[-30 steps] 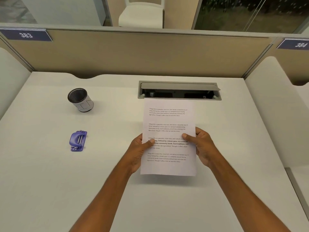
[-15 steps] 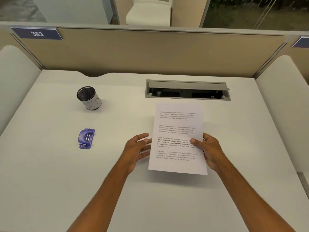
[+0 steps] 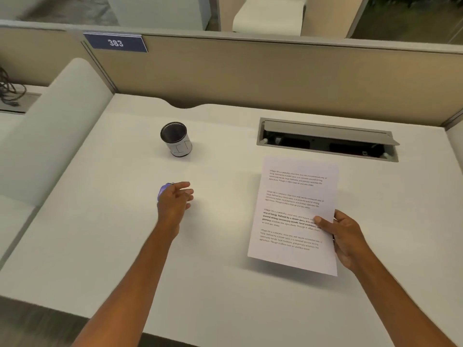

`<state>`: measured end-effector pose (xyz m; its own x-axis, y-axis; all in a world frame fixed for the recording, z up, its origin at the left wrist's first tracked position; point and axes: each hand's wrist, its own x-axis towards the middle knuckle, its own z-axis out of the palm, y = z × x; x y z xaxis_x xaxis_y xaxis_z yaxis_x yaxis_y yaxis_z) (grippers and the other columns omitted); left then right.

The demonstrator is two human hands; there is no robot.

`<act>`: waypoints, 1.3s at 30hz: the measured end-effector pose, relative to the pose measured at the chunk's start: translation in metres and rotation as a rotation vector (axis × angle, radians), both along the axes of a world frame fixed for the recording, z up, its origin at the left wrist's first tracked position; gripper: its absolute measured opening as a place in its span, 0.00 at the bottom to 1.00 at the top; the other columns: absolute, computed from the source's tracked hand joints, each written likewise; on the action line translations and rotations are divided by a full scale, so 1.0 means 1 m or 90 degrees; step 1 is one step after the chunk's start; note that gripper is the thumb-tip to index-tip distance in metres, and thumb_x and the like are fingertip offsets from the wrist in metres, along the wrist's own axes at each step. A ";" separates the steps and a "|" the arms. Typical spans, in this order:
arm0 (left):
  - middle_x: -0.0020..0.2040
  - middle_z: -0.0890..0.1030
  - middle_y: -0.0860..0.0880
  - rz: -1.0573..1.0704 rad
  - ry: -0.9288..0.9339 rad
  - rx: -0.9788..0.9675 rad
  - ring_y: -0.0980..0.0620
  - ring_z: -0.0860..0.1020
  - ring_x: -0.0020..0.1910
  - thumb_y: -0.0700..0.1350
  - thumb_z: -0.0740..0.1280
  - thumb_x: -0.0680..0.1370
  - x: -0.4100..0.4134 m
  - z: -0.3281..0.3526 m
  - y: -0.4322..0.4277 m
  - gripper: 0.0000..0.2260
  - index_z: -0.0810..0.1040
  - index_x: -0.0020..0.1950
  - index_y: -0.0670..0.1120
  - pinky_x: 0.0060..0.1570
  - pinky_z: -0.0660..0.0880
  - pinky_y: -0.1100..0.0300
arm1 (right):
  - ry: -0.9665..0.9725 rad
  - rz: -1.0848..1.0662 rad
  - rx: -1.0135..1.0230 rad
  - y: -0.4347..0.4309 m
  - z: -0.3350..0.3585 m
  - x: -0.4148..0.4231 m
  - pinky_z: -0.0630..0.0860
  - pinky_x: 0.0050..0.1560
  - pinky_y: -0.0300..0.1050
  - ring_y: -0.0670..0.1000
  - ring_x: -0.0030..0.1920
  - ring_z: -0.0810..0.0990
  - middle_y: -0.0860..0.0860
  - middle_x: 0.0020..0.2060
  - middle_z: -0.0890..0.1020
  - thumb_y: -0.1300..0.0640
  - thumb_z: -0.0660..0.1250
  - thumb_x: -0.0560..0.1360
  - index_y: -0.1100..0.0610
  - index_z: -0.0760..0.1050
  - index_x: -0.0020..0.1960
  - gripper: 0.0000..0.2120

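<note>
Fingers point(image 3: 185, 184) of the left hand point(image 3: 174, 201) hang open over the purple punch point(image 3: 163, 190) at 9 o'clock — they left the paper point(image 3: 295, 196), pinched now by the right hand point(image 3: 349, 236) alone.

My left hand point(image 3: 175, 201) is over the purple punch point(image 3: 164, 189); I cannot tell if they touch. The black cup point(image 3: 176, 139) stands behind it, a bit apart, so a hand can pass between them. A wide strip of white desk point(image 3: 220, 284) lies between my left hand and the paper point(image 3: 295, 216) that my right hand point(image 3: 348, 239) holds up. The paper blocks the right side. Behind it is the open hatch point(image 3: 325, 141), a hole in the desk. The tan wall point(image 3: 250, 78) shuts the back. A white side panel point(image 3: 50, 136) shuts the left.
</note>
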<state>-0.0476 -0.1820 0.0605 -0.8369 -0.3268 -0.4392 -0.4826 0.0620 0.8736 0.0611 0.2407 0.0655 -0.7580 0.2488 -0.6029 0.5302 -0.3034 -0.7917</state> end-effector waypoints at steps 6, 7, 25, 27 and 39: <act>0.51 0.87 0.54 0.016 0.041 -0.141 0.51 0.83 0.45 0.42 0.70 0.82 -0.014 0.003 -0.041 0.10 0.86 0.59 0.54 0.40 0.78 0.60 | -0.001 -0.004 0.003 -0.014 -0.002 -0.008 0.78 0.69 0.70 0.65 0.62 0.87 0.56 0.60 0.89 0.66 0.76 0.77 0.58 0.83 0.66 0.18; 0.52 0.87 0.53 0.015 0.044 -0.164 0.51 0.83 0.48 0.42 0.70 0.82 -0.016 0.002 -0.046 0.10 0.86 0.59 0.55 0.40 0.78 0.60 | -0.001 -0.004 0.004 -0.016 -0.003 -0.010 0.78 0.69 0.70 0.65 0.62 0.87 0.56 0.60 0.89 0.66 0.76 0.77 0.58 0.83 0.66 0.18; 0.51 0.89 0.44 -0.070 -0.054 -0.186 0.42 0.86 0.49 0.43 0.77 0.78 -0.043 -0.028 -0.088 0.05 0.88 0.51 0.52 0.57 0.86 0.46 | -0.012 -0.019 0.025 -0.026 -0.006 -0.021 0.79 0.68 0.68 0.65 0.62 0.87 0.56 0.60 0.89 0.66 0.76 0.78 0.58 0.82 0.66 0.18; 0.50 0.89 0.42 -0.068 -0.069 -0.142 0.42 0.85 0.46 0.41 0.78 0.77 -0.044 -0.029 -0.088 0.06 0.88 0.47 0.53 0.61 0.85 0.38 | -0.009 -0.020 0.024 -0.025 -0.006 -0.021 0.80 0.68 0.67 0.64 0.60 0.87 0.56 0.60 0.89 0.66 0.76 0.78 0.58 0.83 0.66 0.18; 0.52 0.89 0.38 -0.119 -0.053 0.031 0.44 0.87 0.47 0.37 0.77 0.79 -0.039 -0.015 -0.016 0.08 0.88 0.58 0.41 0.45 0.88 0.58 | 0.002 -0.037 0.013 -0.003 -0.004 -0.012 0.81 0.66 0.63 0.62 0.59 0.88 0.56 0.60 0.89 0.66 0.76 0.78 0.58 0.83 0.67 0.18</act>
